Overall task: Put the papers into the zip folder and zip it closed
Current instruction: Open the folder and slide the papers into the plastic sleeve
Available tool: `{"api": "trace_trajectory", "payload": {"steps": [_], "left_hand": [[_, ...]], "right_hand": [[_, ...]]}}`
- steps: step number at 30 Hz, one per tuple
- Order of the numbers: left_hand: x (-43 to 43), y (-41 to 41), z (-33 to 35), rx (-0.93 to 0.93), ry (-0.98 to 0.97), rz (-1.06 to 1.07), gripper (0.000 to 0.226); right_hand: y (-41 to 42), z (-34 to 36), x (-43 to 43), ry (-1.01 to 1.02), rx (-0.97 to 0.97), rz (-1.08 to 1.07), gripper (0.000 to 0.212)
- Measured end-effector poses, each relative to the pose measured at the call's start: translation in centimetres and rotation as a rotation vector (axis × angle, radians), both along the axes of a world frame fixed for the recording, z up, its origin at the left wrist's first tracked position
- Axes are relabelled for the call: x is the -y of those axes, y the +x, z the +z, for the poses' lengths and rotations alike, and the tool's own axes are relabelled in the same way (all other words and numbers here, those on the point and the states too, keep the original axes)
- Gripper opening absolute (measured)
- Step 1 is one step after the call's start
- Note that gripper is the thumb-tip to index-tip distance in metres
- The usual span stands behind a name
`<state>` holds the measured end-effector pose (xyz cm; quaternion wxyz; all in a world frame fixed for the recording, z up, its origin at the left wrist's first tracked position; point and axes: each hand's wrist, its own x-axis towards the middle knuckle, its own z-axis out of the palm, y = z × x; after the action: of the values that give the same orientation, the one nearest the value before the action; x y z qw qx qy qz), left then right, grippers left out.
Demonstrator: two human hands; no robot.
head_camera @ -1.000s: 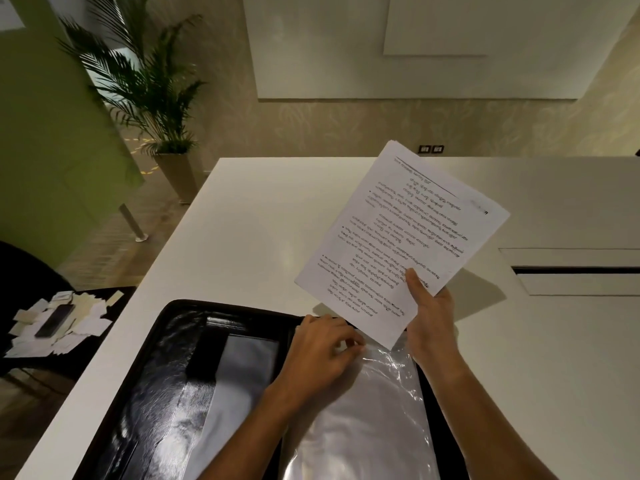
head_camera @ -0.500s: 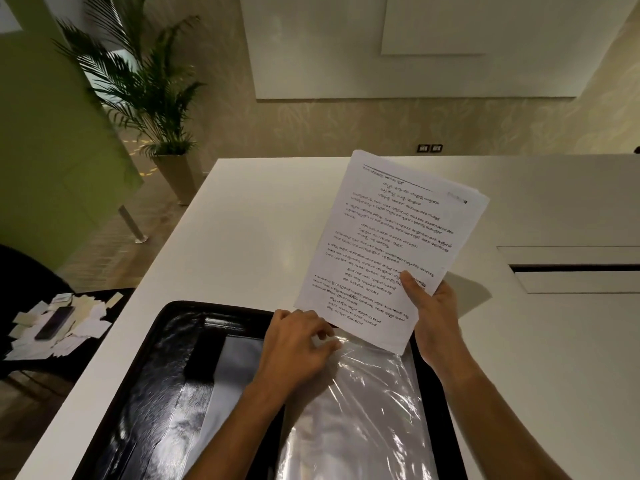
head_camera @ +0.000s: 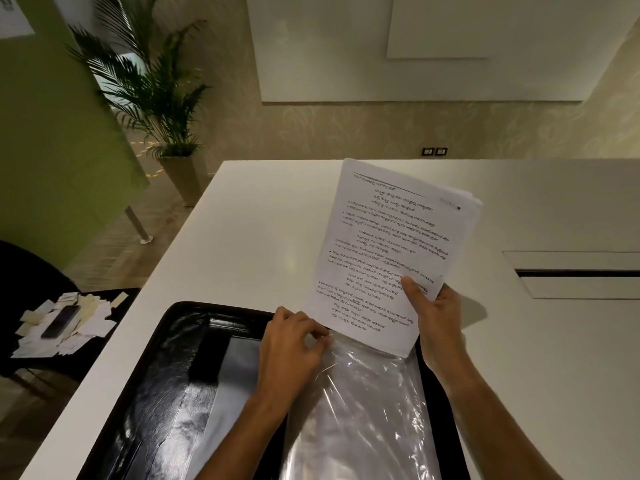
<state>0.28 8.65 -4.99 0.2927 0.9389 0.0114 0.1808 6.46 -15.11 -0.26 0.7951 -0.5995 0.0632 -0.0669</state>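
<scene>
as the sheaf swung from tilted toward upright over the last second, the papers (head_camera: 391,261) came to stand with their lower edge at the mouth of the clear sleeve (head_camera: 360,403). right hand (head_camera: 433,317) gripped them at the lower right corner, thumb on the printed face. left hand (head_camera: 291,344) had slid left along the sleeve's top edge, fingers pinched on the plastic, apparently holding the mouth open. zip folder (head_camera: 166,375) lay open flat on the white table (head_camera: 242,237), not yet zipped. judgement: alignment done, insertion about to begin; papers not yet clearly inside. crinkly plastic could snag the bottom corner.
</scene>
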Motion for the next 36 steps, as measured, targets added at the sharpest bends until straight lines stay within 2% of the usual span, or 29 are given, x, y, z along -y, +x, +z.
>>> {"api": "trace_trajectory", "payload": {"steps": [4, 7, 10, 15, 20, 27, 30, 36], "left_hand": [[0.7, -0.1, 0.6, 0.008, -0.008, 0.016, 0.007], [1.3, -0.5, 0.9, -0.073, -0.157, 0.069, 0.014], [1.7, -0.4, 0.8, -0.108, -0.220, 0.118, 0.019], [2.7, -0.4, 0.1, -0.039, -0.229, 0.188, 0.016], [3.0, -0.3, 0.0, -0.119, -0.161, 0.172, 0.012], [3.6, 0.3, 0.2, -0.144, -0.212, 0.179, 0.014], [3.6, 0.4, 0.1, -0.161, -0.274, 0.166, 0.012], [3.3, 0.6, -0.1, -0.122, -0.481, 0.114, 0.020]], "right_hand": [[0.1, 0.0, 0.0, -0.071, 0.005, -0.002, 0.018], [0.0, 0.1, 0.0, -0.100, 0.025, 0.008, 0.018], [0.0, 0.2, 0.1, -0.110, 0.047, 0.008, 0.018], [0.0, 0.3, 0.1, -0.105, 0.058, -0.009, 0.017], [-0.1, 0.4, 0.3, -0.153, 0.047, 0.033, 0.015], [0.1, 0.9, 0.5, -0.195, 0.036, 0.177, 0.025], [0.7, 0.9, 0.7, -0.180, 0.011, 0.175, 0.025], [2.3, 0.8, 1.1, -0.115, -0.031, 0.198, 0.027]]}}
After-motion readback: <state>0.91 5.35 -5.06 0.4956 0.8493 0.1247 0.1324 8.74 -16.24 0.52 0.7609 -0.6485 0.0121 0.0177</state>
